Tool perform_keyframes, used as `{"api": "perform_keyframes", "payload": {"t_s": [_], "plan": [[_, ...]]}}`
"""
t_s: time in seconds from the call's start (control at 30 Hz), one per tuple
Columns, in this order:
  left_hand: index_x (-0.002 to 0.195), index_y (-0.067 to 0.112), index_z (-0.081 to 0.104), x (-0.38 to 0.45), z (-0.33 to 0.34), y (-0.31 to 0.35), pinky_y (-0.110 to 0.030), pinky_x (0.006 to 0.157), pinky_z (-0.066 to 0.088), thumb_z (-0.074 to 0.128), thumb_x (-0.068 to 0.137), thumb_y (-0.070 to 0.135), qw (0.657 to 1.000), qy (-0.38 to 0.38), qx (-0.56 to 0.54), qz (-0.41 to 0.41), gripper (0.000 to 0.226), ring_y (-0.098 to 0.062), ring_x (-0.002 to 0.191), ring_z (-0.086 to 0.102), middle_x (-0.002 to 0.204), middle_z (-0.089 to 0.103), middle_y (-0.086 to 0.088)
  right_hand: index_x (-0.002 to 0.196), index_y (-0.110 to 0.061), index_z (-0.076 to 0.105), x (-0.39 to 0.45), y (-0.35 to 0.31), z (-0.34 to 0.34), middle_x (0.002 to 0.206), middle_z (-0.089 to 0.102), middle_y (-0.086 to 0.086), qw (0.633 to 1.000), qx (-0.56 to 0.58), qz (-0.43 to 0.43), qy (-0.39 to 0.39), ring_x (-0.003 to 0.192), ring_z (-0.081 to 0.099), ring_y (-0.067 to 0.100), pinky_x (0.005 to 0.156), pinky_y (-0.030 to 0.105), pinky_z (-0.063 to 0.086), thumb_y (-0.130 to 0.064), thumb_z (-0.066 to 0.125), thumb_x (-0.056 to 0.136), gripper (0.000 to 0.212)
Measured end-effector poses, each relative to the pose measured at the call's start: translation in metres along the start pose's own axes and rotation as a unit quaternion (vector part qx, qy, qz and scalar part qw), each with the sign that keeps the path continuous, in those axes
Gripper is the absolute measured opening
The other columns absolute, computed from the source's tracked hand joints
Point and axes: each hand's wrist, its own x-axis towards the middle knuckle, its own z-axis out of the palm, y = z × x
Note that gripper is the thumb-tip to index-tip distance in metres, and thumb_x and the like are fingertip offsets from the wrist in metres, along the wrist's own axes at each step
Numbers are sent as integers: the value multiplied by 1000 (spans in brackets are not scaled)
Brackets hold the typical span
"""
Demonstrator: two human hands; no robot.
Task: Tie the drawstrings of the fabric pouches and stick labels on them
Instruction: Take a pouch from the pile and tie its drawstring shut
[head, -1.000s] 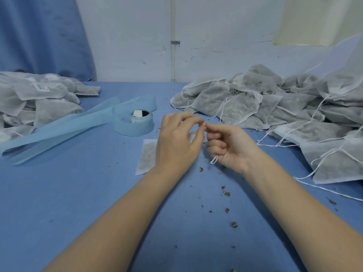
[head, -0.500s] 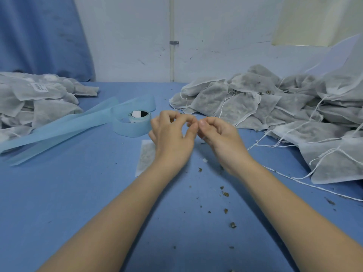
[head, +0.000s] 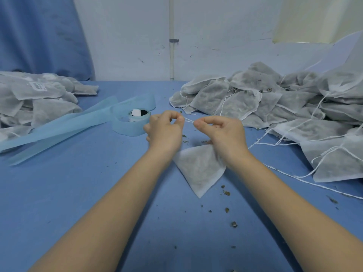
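You are working over a blue table [head: 59,193] that is filling most of the view. On your right, a large heap of untied pouches [head: 275,101] is spreading along the table's edge, their white strings trailing loose across the blue surface. On your left, a smaller pile of pouches [head: 39,103] is lying near the far corner, and one on top is carrying a white label [head: 38,86]. Between the piles, a long pale blue strip [head: 64,126] is running out across the table from a label roll [head: 137,116] that is sitting just beyond your left hand.

Your two hands are hovering close together above the table, apart by only a short gap. Your left hand [head: 165,130] is pinching one end of the thin white drawstring [head: 189,120] between thumb and curled fingers, and your right hand [head: 222,132] is pinching the other end the same way, so the string is stretching taut between them. The pouch [head: 198,169] you are tying is hanging below and between your wrists, its pointed lower corner reaching down to the table. Small dark flakes [head: 225,192] are lying scattered just beside that corner.
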Motion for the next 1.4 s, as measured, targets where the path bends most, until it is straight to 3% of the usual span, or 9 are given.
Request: {"api": "perform_keyframes", "payload": {"t_s": [0.17,0.33,0.47,0.63,0.8,1.03,1.17,1.27,1.4], "plan": [[110,21,53,-6,1,-4,-38,92,46,66,85,40,980,-98,-150,-86,34,-21,97,58,126,52,-14,73,-25,72,8,-1,-12,45,50,-16,971,167,85,150,45,43,5,49,16,39,-22,76,79,7],[110,1,63,-13,5,-1,-41,79,58,58,90,23,855,-300,-353,-233,30,-29,94,68,107,67,-18,59,-26,59,12,3,-17,45,48,-19,933,241,110,244,46,43,5,53,19,40,-18,75,79,27],[106,2,60,-12,10,-2,-43,63,59,49,97,16,849,-268,-388,-239,20,-24,79,70,92,71,-13,56,-27,65,10,4,-18,48,50,-18,960,212,76,164,53,45,10,56,21,42,-19,72,80,26],[115,4,59,-3,4,-7,-44,69,59,46,98,27,854,-232,-397,-243,32,-26,92,68,104,70,-13,73,-20,71,3,2,-21,66,64,-18,994,108,-22,-27,65,56,-5,61,6,41,-15,71,81,9],[113,1,64,-4,-1,-7,-42,77,58,66,81,37,876,-270,-365,-162,48,-27,96,69,109,70,-16,70,-25,69,0,5,-17,98,66,-3,995,-37,-83,-47,88,57,-2,80,8,39,-15,73,79,14],[83,2,66,8,-7,-9,-34,76,53,59,88,2,937,-122,-310,-104,9,-22,72,66,79,69,-10,79,-35,67,12,1,3,99,63,-9,991,-66,-95,-68,88,54,-9,77,4,36,-26,72,82,10],[89,2,65,28,-23,-15,-47,91,50,61,85,6,948,24,-298,-110,7,-33,93,66,97,69,-19,96,-26,63,38,-4,34,104,64,-7,993,78,17,-89,93,60,2,84,16,48,-32,59,91,9],[83,8,64,44,-41,-25,-50,91,49,63,84,10,935,148,-301,-115,3,-31,94,64,93,67,-13,116,-5,61,61,2,66,104,61,6,981,98,95,-139,90,61,18,90,33,52,-11,48,93,27],[89,8,66,59,-66,-35,-48,86,54,63,83,11,885,237,-376,-138,8,-30,95,65,93,69,-9,140,-11,43,77,13,104,123,56,1,978,-61,43,-193,104,60,18,98,36,49,-5,57,86,56]]}}
